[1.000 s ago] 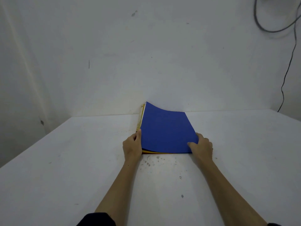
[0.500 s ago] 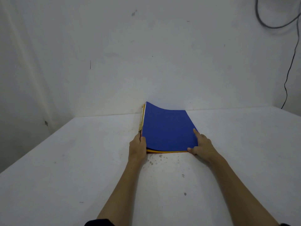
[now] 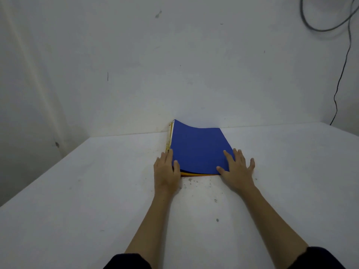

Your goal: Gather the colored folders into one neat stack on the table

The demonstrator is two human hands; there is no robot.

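Observation:
A stack of folders lies on the white table [image 3: 97,200] against the back wall, with a blue folder [image 3: 196,148] on top. Yellow and orange edges [image 3: 194,174] of lower folders show at its front and left side. The far left corner of the stack curls up against the wall. My left hand [image 3: 167,169] lies flat at the stack's front left corner, thumb on the blue cover. My right hand [image 3: 236,168] rests with fingers spread over the front right corner, pressing down on it.
A white wall [image 3: 174,65] rises right behind the stack. A black cable [image 3: 342,74] hangs down the wall at the far right. Small dark specks [image 3: 194,184] mark the table just in front of the stack.
Both hands have flattened out: the left one went from gripping the left edge to lying flat, and the right one spread its fingers over the right corner.

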